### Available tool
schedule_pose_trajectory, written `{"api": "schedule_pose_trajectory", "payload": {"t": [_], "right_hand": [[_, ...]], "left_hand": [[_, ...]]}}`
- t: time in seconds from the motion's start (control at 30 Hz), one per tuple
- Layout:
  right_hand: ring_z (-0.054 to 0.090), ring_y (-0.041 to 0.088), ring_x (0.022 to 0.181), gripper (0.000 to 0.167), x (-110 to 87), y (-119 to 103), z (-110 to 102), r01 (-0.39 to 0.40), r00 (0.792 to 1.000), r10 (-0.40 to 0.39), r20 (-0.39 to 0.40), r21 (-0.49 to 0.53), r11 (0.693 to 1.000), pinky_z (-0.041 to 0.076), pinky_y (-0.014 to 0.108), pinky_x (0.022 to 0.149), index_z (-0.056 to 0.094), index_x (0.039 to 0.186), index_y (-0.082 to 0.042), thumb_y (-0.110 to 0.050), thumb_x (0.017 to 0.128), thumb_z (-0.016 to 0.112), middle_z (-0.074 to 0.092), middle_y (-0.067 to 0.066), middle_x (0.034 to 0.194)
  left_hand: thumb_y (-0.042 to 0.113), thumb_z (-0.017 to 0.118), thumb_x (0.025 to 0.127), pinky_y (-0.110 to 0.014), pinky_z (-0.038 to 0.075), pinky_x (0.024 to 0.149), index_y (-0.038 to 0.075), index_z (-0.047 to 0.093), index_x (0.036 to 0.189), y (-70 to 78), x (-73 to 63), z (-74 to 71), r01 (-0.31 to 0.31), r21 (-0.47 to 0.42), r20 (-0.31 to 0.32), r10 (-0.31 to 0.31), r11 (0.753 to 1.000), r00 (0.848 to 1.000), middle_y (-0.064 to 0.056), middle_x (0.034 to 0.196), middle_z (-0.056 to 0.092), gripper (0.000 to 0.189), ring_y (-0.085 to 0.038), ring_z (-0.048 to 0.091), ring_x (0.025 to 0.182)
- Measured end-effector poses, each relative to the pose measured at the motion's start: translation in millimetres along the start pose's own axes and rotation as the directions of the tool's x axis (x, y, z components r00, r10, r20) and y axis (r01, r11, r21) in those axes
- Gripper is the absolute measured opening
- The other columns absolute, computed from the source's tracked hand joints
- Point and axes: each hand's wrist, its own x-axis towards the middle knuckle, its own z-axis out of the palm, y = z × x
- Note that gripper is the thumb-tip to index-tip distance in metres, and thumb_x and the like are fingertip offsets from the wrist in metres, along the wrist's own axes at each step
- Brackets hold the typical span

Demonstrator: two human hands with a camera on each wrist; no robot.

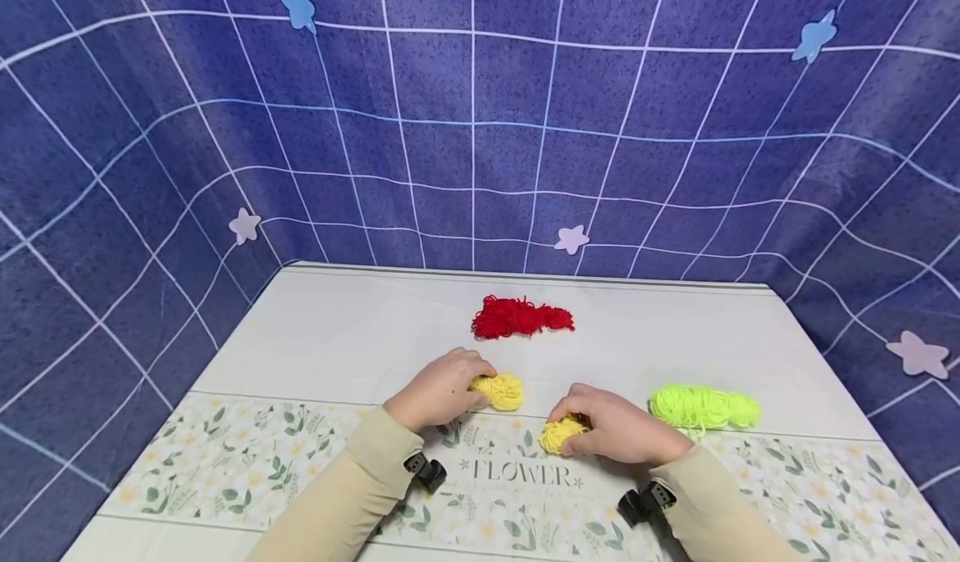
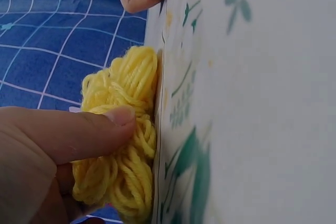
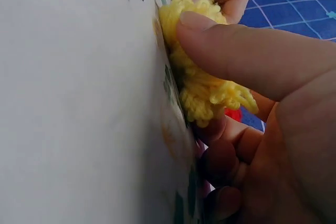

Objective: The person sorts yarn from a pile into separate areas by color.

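My left hand [image 1: 447, 385] grips a small bundle of yellow yarn [image 1: 504, 391] on the white part of the tabletop. In the left wrist view the thumb presses across the looped strands of that yarn [image 2: 128, 129], and the other fingers are mostly hidden behind it. To the right, my right hand [image 1: 618, 424] pinches a second yellow yarn bundle [image 1: 558, 435] just above the printed word on the cloth. The right wrist view shows thumb and fingertips on either side of this yarn [image 3: 197, 95]. A gap separates the two bundles in the head view.
A red yarn bundle [image 1: 517, 318] lies farther back near the middle. Beyond my right hand is a neon green yarn bundle [image 1: 705, 407]. The table [image 1: 360, 328] has a flower-printed band at its front, and a blue curtain [image 1: 480, 153] with grid lines and stars hangs behind it.
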Motion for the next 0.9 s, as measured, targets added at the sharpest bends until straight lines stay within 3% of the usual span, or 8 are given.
{"api": "schedule_pose_trajectory", "payload": {"t": [0.27,0.43,0.73,0.9], "right_hand": [[0.054,0.008,0.091,0.028,-0.1,4,-4,-0.016,1.000,0.016,0.007,0.005,1.000,0.045,0.031,0.083,0.069,0.110,-0.040,-0.032,0.086,0.081,0.057,-0.018,0.098],[0.053,0.009,0.090,0.028,0.3,5,-5,-0.027,1.000,0.027,0.013,0.001,1.000,0.044,0.031,0.081,0.068,0.110,-0.041,-0.034,0.086,0.081,0.056,-0.018,0.096],[0.054,0.008,0.089,0.028,3.5,7,0,-0.015,1.000,0.015,0.007,0.018,1.000,0.045,0.031,0.081,0.068,0.109,-0.040,-0.034,0.086,0.081,0.058,-0.019,0.097],[0.054,0.008,0.090,0.026,2.1,4,1,-0.017,1.000,0.017,0.002,0.014,1.000,0.045,0.031,0.082,0.068,0.109,-0.039,-0.033,0.087,0.080,0.057,-0.019,0.097]], "left_hand": [[0.018,0.074,0.092,-0.038,0.046,0.099,0.012,0.072,0.123,-10.8,-3.6,-12.0,-0.046,0.030,-0.017,0.047,0.998,0.999,0.001,0.114,0.066,0.031,-0.020,0.058,0.111],[0.012,0.073,0.090,-0.040,0.045,0.100,0.011,0.072,0.120,-31.2,-13.3,-28.4,-0.059,0.045,-0.063,0.062,0.997,0.996,0.001,0.113,0.067,0.029,-0.020,0.059,0.110],[0.009,0.075,0.090,-0.047,0.045,0.101,0.008,0.072,0.118,-81.9,-50.6,-52.9,0.042,0.081,-0.166,-0.028,0.996,0.986,-0.003,0.113,0.068,0.029,-0.026,0.060,0.111],[0.008,0.075,0.090,-0.049,0.046,0.099,0.006,0.071,0.119,-97.3,-67.8,-60.6,0.093,0.104,-0.193,-0.071,0.990,0.979,-0.005,0.113,0.068,0.030,-0.029,0.060,0.110]]}}
